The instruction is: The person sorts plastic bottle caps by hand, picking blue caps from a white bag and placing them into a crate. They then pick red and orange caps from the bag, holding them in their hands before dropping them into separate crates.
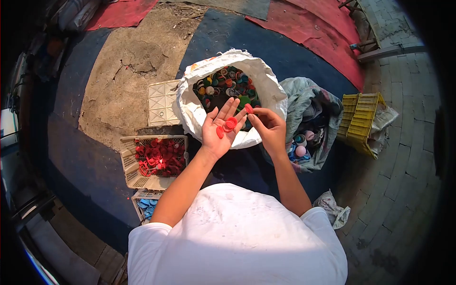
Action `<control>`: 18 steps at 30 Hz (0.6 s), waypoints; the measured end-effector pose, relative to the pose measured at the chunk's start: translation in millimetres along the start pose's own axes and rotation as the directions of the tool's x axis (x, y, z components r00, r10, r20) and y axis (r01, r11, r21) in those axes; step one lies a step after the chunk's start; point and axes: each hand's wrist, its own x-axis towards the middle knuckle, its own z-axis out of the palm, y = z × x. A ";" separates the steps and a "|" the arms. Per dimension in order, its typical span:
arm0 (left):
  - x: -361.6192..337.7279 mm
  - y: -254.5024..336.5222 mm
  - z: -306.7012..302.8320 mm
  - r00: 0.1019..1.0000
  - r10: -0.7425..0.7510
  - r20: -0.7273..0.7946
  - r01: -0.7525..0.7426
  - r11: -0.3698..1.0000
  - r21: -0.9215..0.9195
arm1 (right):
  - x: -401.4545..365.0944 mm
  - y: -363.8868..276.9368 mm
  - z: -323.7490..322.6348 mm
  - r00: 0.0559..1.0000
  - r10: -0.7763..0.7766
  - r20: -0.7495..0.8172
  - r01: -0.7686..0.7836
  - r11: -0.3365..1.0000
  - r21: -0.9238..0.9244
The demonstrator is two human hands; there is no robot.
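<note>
My left hand [221, 130] is turned palm up with its fingers stretched out, and several red bottle caps [230, 123] lie on the palm. Just beside its fingertips, my right hand [270, 130] pinches another red bottle cap [249, 109] between thumb and forefinger. Both hands are over the near side of a white woven sack [187, 102] with its mouth wide apart. Inside the sack is a heap of mixed-colour caps [227, 81], mostly dark, red and green; the hands hide its near part.
Left of the sack stands a cream crate [128, 154] of red caps, with a smaller crate of blue pieces [148, 205] nearer me. A greenish-grey bag [327, 137] of mixed items sits right of the sack. Beyond it are yellow crates [356, 114]. Dark blue matting [223, 35] covers much of the floor.
</note>
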 end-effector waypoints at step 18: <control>-29.3 -4.4 -12.2 0.999 0.046 -0.021 -0.046 0.999 0.009 | 55.1 52.5 -32.4 1.000 0.023 0.003 -0.018 0.862 -0.506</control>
